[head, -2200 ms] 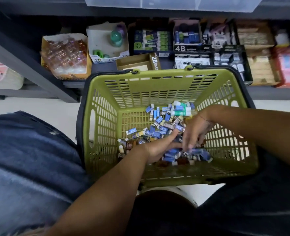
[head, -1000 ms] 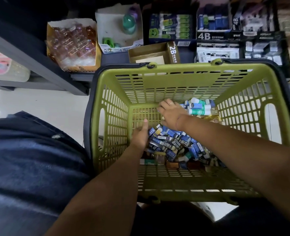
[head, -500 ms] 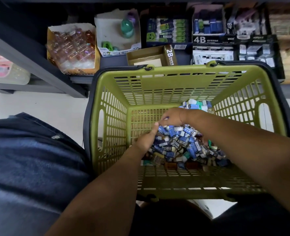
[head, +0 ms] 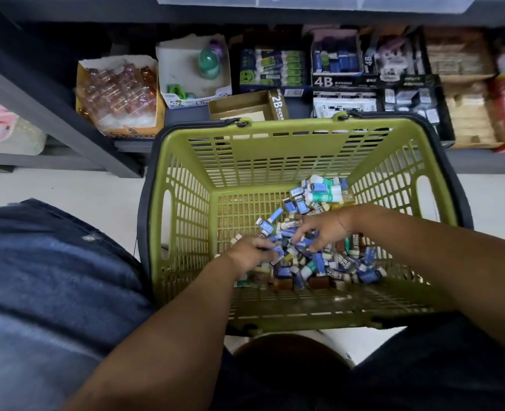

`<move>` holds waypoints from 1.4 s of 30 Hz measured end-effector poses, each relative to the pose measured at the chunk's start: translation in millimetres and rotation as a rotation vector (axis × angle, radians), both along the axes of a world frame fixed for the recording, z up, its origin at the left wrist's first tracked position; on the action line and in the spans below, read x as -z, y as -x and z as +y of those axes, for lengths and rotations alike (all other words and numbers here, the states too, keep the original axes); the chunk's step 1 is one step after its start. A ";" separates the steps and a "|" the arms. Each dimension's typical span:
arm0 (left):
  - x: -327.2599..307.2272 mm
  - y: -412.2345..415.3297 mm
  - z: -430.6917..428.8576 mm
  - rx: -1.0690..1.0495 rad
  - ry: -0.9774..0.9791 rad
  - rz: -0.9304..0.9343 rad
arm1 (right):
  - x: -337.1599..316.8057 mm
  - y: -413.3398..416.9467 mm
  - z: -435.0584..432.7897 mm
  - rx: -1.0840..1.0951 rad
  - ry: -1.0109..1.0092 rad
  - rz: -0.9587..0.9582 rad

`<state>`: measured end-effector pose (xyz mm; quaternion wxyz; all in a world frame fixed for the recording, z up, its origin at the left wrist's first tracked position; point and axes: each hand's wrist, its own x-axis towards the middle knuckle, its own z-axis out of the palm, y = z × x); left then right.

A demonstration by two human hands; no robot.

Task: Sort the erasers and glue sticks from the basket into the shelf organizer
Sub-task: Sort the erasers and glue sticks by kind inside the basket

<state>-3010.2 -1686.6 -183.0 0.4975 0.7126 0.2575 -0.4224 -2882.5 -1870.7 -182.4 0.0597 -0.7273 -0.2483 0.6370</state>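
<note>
Left hand (head: 252, 255): fingers curled round blue-sleeved erasers (head: 344, 264). Right hand (head: 326, 228): fingers bent down into the same heap, and it is not clear whether they grip anything. Both hands lie inside the green basket (head: 186, 221), with glue sticks (head: 323, 192) in its far right corner. Beyond it is a shelf (head: 482, 161) holding the 2B box (head: 278, 106).

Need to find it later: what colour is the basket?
The basket is yellow-green; the head view shows it.

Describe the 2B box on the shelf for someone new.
Find the green basket; just past its far rim, on the dark shelf, sits a shallow brown carton. It alone is marked 2B in white; the black box beside it reads 4B.
</note>
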 end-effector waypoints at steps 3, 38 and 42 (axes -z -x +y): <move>-0.6 3.8 -1.7 0.011 -0.001 -0.013 | -11.5 2.3 -1.8 -0.037 0.045 0.033; 39.7 -42.3 34.3 -1.257 0.075 0.043 | 24.5 20.1 93.8 0.209 0.039 -0.500; 45.8 -48.4 37.8 -1.203 0.024 0.009 | 29.2 19.5 96.4 0.011 0.099 -0.521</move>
